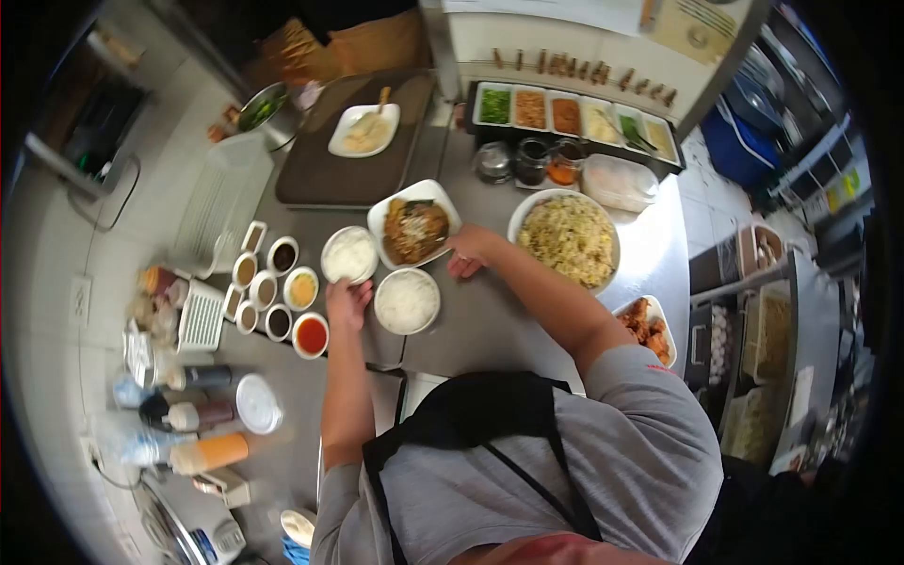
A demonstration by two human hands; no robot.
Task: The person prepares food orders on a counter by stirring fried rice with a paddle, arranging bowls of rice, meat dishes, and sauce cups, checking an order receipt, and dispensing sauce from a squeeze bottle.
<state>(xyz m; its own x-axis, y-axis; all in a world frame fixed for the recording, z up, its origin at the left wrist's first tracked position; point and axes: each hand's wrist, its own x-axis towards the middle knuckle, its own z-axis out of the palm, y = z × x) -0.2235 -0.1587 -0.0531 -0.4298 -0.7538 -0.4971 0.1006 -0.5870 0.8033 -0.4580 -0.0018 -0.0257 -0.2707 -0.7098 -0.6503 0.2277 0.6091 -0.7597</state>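
Note:
My left hand pinches the near rim of a white bowl of rice. A second bowl of rice stands to its right, between my two hands. At the right edge of a squarish white dish with brown saucy food and a pale topping, my right hand has its fingers curled on the rim. A large round bowl of fried rice lies beyond my right forearm. Near my right elbow is a white dish of browned fried pieces.
Small sauce cups cluster at the left. Behind are a brown tray with a white dish, glass jars, a lidded clear container and a topping rack. Squeeze bottles lie front left.

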